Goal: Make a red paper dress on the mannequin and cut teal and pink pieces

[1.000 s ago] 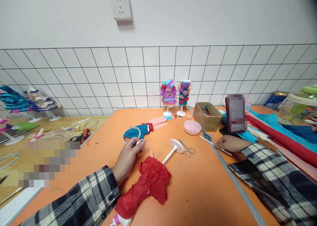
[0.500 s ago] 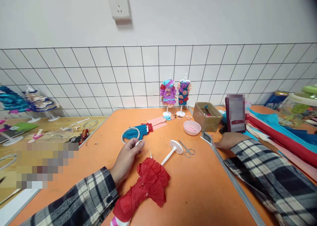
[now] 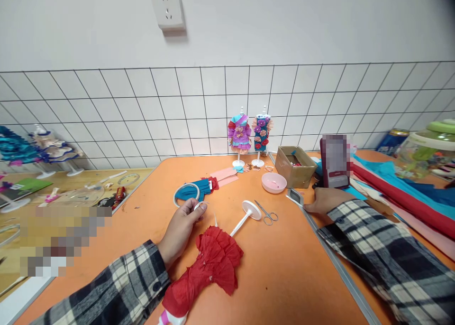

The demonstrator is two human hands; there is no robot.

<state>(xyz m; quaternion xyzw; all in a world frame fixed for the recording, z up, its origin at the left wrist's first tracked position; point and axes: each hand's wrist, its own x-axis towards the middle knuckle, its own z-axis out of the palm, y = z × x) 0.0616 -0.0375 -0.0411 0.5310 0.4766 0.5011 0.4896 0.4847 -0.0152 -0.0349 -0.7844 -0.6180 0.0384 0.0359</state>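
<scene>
My left hand (image 3: 182, 227) is closed, pinching a small white piece (image 3: 197, 205) between thumb and fingers, just above a red crepe dress (image 3: 209, 268) that lies on the orange table (image 3: 284, 277). The dress sits on a toppled white stand (image 3: 249, 210). My right hand (image 3: 325, 200) lies palm down at the table's metal seam, its fingertips beside a small grey tool (image 3: 295, 197). Its fingers are drawn together and I cannot see whether they hold anything.
Scissors (image 3: 268, 216), a pink bowl (image 3: 273, 182), a cardboard box (image 3: 293, 166) and a white hoop with teal fabric (image 3: 190, 192) lie beyond my hands. Two dressed doll stands (image 3: 249, 135) stand by the wire grid. Red and teal fabric (image 3: 408, 192) and a jar (image 3: 430, 149) fill the right.
My right hand slid a little back and left along the seam, and the thin white stick under it no longer shows. The left hand has stayed put.
</scene>
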